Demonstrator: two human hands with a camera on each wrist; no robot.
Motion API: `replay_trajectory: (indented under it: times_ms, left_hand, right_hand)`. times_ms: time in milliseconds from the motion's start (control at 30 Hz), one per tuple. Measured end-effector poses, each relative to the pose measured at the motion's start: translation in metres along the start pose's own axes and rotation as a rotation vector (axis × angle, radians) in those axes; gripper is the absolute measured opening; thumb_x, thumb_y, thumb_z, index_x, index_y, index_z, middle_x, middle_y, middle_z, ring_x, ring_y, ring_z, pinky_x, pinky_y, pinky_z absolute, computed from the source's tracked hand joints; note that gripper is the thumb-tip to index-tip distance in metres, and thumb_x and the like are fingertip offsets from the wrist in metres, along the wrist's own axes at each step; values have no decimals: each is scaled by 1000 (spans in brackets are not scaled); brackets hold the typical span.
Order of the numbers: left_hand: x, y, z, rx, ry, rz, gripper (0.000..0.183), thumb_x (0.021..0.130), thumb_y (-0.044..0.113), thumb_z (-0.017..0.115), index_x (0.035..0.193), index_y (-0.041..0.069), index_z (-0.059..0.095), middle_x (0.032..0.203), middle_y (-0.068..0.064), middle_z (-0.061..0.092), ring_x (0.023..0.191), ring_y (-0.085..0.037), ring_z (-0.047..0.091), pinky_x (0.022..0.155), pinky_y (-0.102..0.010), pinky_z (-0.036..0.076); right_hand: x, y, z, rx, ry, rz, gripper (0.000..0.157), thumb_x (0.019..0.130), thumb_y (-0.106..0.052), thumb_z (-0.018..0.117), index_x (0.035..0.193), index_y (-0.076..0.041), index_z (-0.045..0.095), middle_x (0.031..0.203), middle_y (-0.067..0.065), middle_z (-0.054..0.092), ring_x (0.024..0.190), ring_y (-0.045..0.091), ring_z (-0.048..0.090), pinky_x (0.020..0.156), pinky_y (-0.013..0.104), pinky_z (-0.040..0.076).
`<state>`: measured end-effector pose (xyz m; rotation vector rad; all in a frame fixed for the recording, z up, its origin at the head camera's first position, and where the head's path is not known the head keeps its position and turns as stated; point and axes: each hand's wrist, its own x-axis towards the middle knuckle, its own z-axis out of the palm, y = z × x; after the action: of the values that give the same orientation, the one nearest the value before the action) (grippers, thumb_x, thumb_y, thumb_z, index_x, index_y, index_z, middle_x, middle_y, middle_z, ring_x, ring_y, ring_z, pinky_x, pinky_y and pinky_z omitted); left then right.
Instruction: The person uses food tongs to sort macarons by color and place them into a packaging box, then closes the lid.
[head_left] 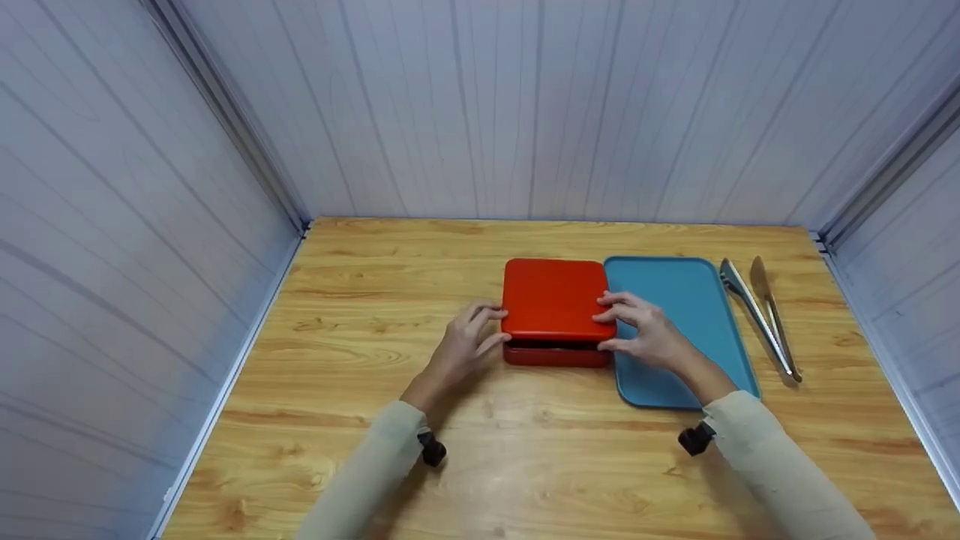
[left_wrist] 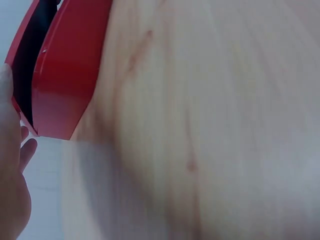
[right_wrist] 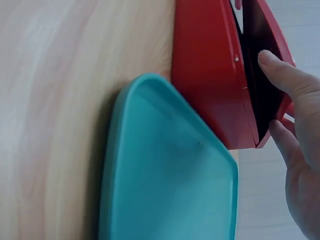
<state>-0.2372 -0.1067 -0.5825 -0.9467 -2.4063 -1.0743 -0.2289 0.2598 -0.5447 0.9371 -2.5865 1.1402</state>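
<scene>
A red box [head_left: 556,356] with a red lid [head_left: 555,300] sits on the wooden table. The lid's near edge is raised, leaving a dark gap above the box wall, which also shows in the left wrist view between the lid rim [left_wrist: 20,40] and the box side [left_wrist: 70,70]. My left hand [head_left: 461,345] grips the lid at its left edge near the front corner. On the opposite side, my right hand [head_left: 649,330] holds the right edge, its thumb [right_wrist: 280,72] under the lid's rim and its fingers at the side. The box's inside is too dark to make out.
A blue tray [head_left: 679,337] lies right beside the box, under my right hand and wrist. Metal tongs [head_left: 772,330] with broad ends lie to the right of the tray. Pale panel walls [head_left: 495,112] stand behind the table and at both sides.
</scene>
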Motion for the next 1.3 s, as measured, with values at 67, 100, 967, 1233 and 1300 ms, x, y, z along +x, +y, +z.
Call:
replay_trajectory:
  times_ms: [67,100,967,1233,1300]
  left_hand:
    - [-3,0,0,8,-27,-3,34,104,20,81,130,-1,76,136,-21,73,128,-39,74,113,-52,63]
    - [-5,0,-1,9,-40,-11,35,103,21,82,130,0,76,135,-21,73,128,-38,74,113,-52,63]
    - [70,5,41,-104,42,-731,69,110,38,69,167,3,49,167,-24,54,152,-44,59,130,-59,49]
    - [77,-38,81,-81,-85,-907,93,109,57,63,177,4,31,178,-20,47,164,-37,49,138,-54,41]
    - [76,-38,82,-88,-100,-905,91,109,57,64,177,5,32,177,-20,49,163,-36,51,137,-53,42]
  right_hand:
    - [-2,0,1,-45,-18,-31,32,84,-5,96,114,-8,86,139,23,74,144,51,64,118,47,61]
    - [-3,1,1,-59,-27,-44,31,84,-6,96,113,-8,86,138,23,74,143,51,64,115,58,61]
    - [53,7,18,122,172,583,59,116,-29,61,167,-1,49,174,31,43,164,51,40,137,71,33]
    - [57,21,42,103,134,678,68,117,-36,58,175,-6,39,178,30,40,168,49,37,141,66,28]
    - [58,5,40,119,101,693,68,118,-31,56,177,-4,34,181,31,35,171,48,31,143,64,24]
